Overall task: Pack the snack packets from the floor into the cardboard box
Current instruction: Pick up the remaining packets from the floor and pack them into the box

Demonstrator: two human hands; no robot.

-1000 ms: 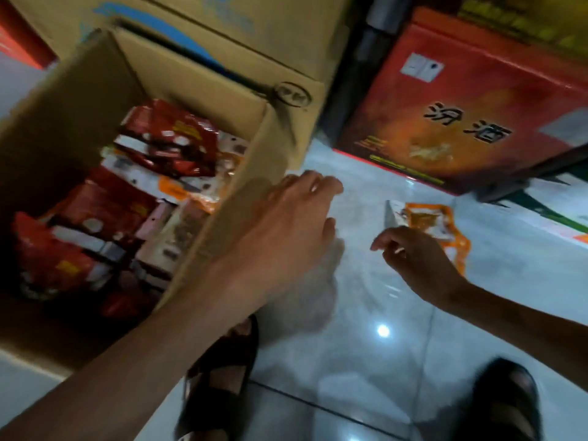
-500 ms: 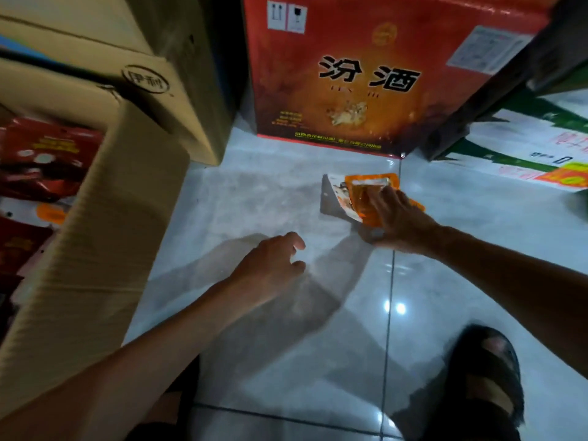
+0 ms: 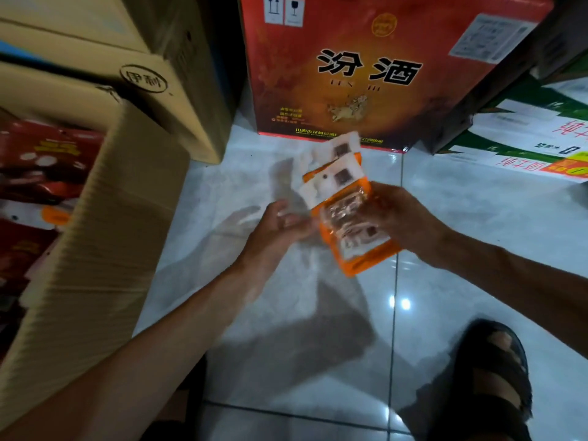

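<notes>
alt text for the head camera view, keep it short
A person's right hand holds two orange snack packets above a pale tiled floor, with the left hand open at their left edge. An open cardboard box holding red packets stands at left, and a red carton stands behind.

Glossy pale tiled floor with dark grout lines. Cardboard box stands on it at left, a brown carton just behind. Red box far centre; green-and-white carton far right. Sandalled foot near right.
</notes>
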